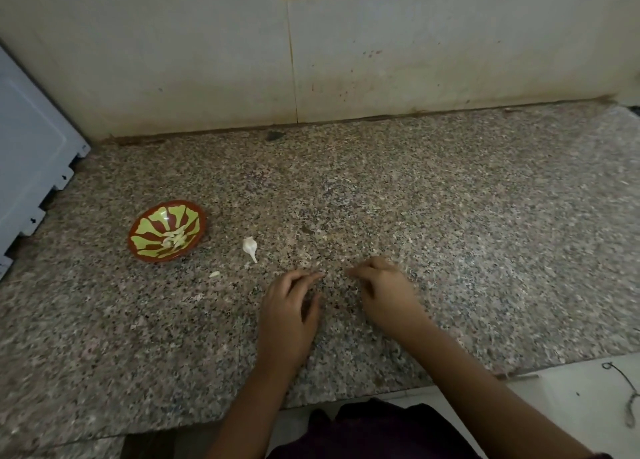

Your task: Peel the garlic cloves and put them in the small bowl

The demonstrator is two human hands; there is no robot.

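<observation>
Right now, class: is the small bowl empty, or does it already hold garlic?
Not empty. The small bowl stands upright on the granite counter with a few pale peeled cloves lying in its bottom.

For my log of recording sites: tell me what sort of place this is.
Probably a home kitchen: a speckled stone counter runs along a stained tiled wall, and a small bowl of peeled garlic sits near an unpeeled clove.

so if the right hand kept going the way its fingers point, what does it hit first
Probably the left hand. The right hand points its fingers left, at the left hand's fingertips, with only a narrow strip of bare counter between. Blur hides their heights, so it is a guess.
</observation>
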